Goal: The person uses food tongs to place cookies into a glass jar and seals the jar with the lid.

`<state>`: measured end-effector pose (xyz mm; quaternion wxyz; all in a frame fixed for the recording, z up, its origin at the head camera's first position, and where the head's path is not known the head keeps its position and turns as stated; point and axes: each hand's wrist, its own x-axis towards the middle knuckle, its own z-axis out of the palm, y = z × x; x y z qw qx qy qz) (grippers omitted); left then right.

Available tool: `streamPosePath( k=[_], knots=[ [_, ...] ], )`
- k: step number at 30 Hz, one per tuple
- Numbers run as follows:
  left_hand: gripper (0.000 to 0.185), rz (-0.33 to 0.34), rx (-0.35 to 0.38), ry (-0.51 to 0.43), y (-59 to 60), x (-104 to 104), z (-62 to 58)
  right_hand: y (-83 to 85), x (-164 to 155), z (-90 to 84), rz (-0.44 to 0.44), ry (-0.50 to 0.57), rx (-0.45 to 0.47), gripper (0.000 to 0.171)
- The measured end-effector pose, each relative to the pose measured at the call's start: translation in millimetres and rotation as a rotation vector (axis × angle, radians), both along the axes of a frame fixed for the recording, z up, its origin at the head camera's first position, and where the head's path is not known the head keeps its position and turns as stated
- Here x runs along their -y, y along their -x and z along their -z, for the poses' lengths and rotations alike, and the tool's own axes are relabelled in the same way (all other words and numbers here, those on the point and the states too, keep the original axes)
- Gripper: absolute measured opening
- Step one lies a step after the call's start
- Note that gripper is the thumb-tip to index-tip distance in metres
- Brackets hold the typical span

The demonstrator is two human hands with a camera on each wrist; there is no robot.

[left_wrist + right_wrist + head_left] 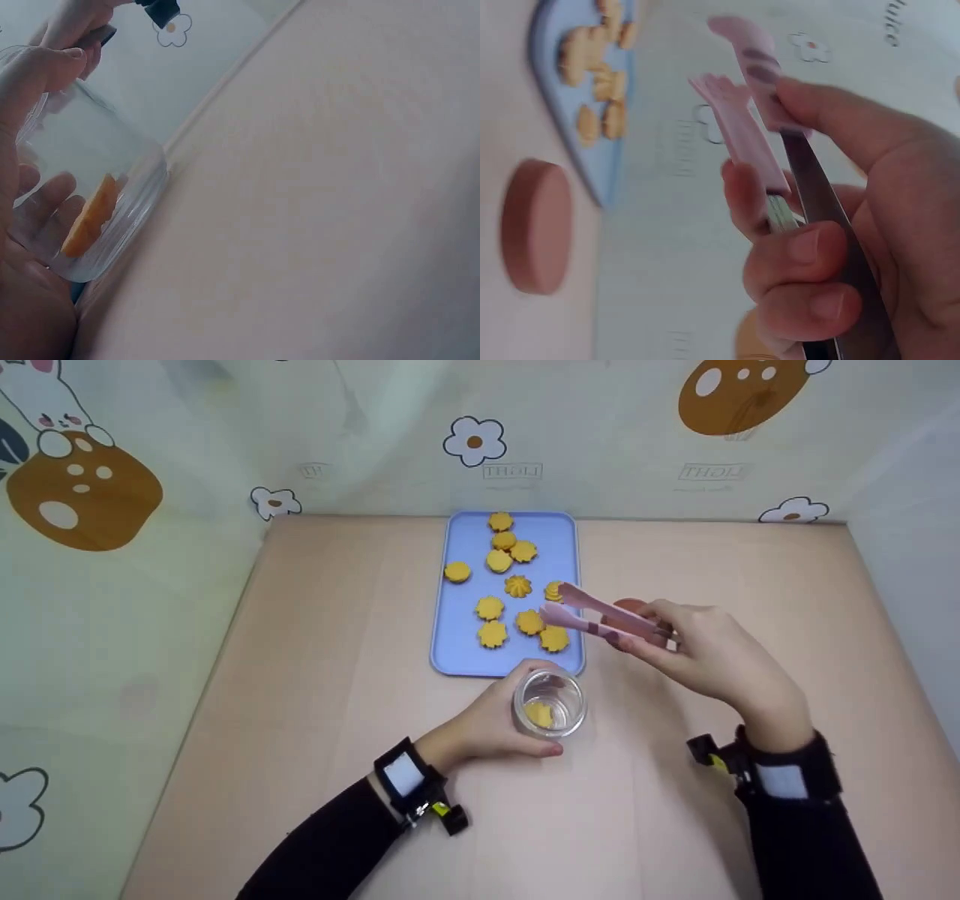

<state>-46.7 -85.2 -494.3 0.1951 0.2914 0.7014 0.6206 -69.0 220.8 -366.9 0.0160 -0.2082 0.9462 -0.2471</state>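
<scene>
My left hand [491, 720] grips a clear glass jar [574, 694] from its left side. A single yellow cookie [538, 714] lies at the bottom of the jar; the left wrist view shows this cookie [91, 217] leaning inside the glass. In my right hand [712, 652] is a pair of tongs [600, 619] with pink tips. The tips stand apart with nothing between them, above the right edge of a blue tray [454, 656]. Several yellow flower-shaped cookies [492, 634] are scattered on that tray.
A reddish-pink round lid [536, 225] sits on the table right of the tray, partly hidden under the right hand in the head view. The light wooden table [337, 660] meets a patterned curtain [375, 435] at the back.
</scene>
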Motion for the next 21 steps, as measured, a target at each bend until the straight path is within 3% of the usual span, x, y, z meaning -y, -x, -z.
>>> streamPosePath(
  k=[3,7,21],
  knots=[
    [0.097,0.005,0.005,-0.002,0.5,0,-0.1,9.8,3,14.4,0.024,-0.007,0.041,0.048],
    [0.097,0.006,0.009,-0.011,1.2,0,-0.2,16.6,1,24.6,0.024,-0.045,0.118,0.041],
    [0.098,0.011,0.031,-0.010,-0.4,1,-6.8,23.9,-4,30.9,0.003,-0.057,0.193,0.034]
  ],
)
